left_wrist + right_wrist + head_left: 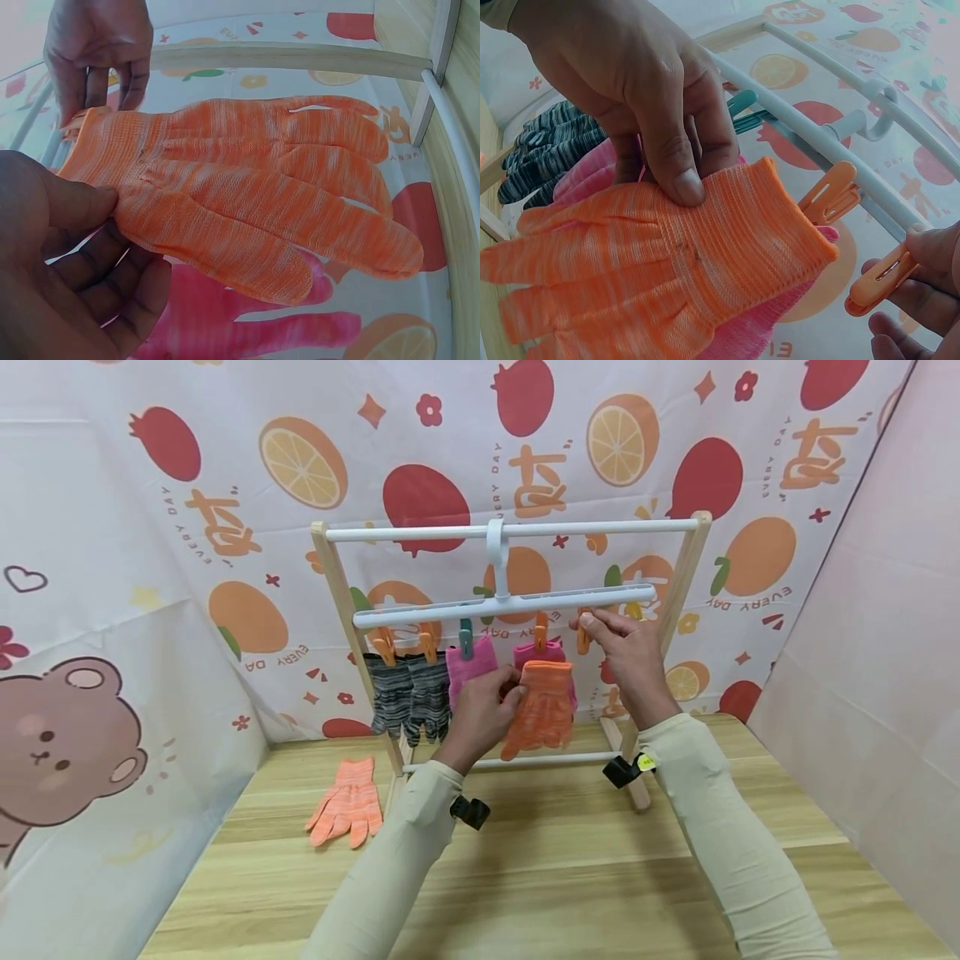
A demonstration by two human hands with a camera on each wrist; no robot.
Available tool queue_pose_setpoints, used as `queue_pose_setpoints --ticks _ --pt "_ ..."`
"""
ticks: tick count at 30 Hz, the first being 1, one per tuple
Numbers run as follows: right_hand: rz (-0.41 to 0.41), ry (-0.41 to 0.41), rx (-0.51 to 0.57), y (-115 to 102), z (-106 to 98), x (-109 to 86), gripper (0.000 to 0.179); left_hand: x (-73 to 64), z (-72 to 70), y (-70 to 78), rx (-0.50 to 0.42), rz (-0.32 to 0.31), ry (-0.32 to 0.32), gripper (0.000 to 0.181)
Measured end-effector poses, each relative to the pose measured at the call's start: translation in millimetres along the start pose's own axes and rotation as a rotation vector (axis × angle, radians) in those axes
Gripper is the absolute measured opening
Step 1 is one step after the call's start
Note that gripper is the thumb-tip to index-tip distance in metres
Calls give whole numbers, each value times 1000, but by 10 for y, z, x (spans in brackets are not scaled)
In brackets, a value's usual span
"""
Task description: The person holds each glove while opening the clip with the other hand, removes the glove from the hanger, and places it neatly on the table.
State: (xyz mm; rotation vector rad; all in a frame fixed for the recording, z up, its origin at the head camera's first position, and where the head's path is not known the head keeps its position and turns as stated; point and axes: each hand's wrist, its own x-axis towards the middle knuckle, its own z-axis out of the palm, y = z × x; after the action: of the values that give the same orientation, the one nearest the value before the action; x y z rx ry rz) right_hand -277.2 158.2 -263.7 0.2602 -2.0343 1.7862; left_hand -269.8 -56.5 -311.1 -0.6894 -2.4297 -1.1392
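My left hand point(483, 708) pinches an orange knit glove point(546, 706) at the edge of its cuff, thumb on the near face. The glove hangs fingers down in front of a pink glove point(572, 681). To the right, my right hand point(628, 656) holds an orange clothespin point(583, 633) just under the white hanger bar point(615, 596). In the right wrist view this clothespin point(881, 281) lies between thumb and fingers, apart from the orange cuff. Another orange clothespin point(541, 632) grips the pink glove behind.
Two grey-black gloves point(388, 693) and a second pink glove point(471, 664) hang from clothespins on the left. A wooden rack point(678, 568) carries the hanger by its hook point(497, 547). Another orange glove point(349, 806) lies on the wooden table point(540, 877).
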Motion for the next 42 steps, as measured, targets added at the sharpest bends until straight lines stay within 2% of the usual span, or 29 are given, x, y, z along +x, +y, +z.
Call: queue_pose_setpoints --ticks 6,19,26,42 --pt "5 -6 5 15 -4 -1 39 -34 -71 -2 -38 -11 -10 10" --pt "8 9 -2 40 -24 19 38 -63 -150 -82 -17 -17 4 11" --pt "9 5 3 41 -25 21 38 -87 -227 -114 -25 -39 10 13" --pt "-5 -11 -1 41 -26 19 38 -122 -324 -180 7 -41 17 12"
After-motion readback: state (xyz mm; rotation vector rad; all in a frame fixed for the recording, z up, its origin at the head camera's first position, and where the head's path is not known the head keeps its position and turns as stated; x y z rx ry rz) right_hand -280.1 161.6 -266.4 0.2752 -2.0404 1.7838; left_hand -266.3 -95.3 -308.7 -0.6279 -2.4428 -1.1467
